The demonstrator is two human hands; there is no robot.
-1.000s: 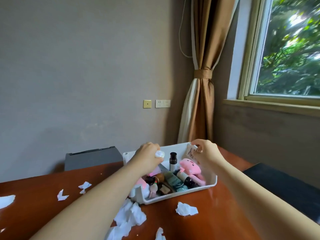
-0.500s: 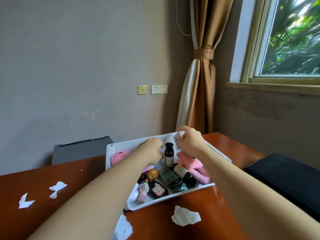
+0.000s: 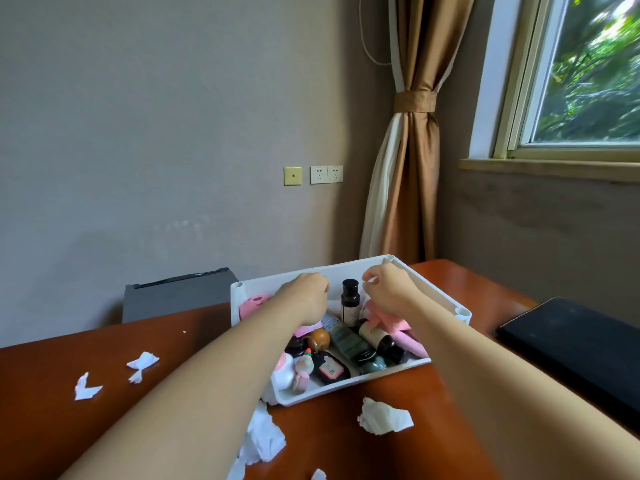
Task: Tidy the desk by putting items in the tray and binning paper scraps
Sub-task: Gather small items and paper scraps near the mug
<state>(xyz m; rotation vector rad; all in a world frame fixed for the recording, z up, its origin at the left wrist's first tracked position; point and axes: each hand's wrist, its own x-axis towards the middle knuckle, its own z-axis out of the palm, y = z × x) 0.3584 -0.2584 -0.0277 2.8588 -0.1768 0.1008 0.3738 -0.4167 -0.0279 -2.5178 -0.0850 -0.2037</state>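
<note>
Tray [image 3: 343,270] under left hand [image 3: 306,299], right hand [image 3: 388,289] (fingers curled).

In front of me is a plain grey-beige plastered wall [image 3: 156,133], with a yellow square wall plate [image 3: 292,176] just beside a white double socket [image 3: 326,174]. A brown tied-back curtain [image 3: 412,168] hangs in the corner (a thin white cable [image 3: 367,46] curves beside it). Daylight and green leaves fill the pale-framed window [image 3: 588,81] on my right. A grey boxy cabinet [image 3: 173,296] sits behind the glossy reddish-brown wooden tabletop [image 3: 52,427].

We read no text — the labels on the upright dark bottle [image 3: 349,304] and the black case [image 3: 320,374] are too blurred to resolve.
</note>
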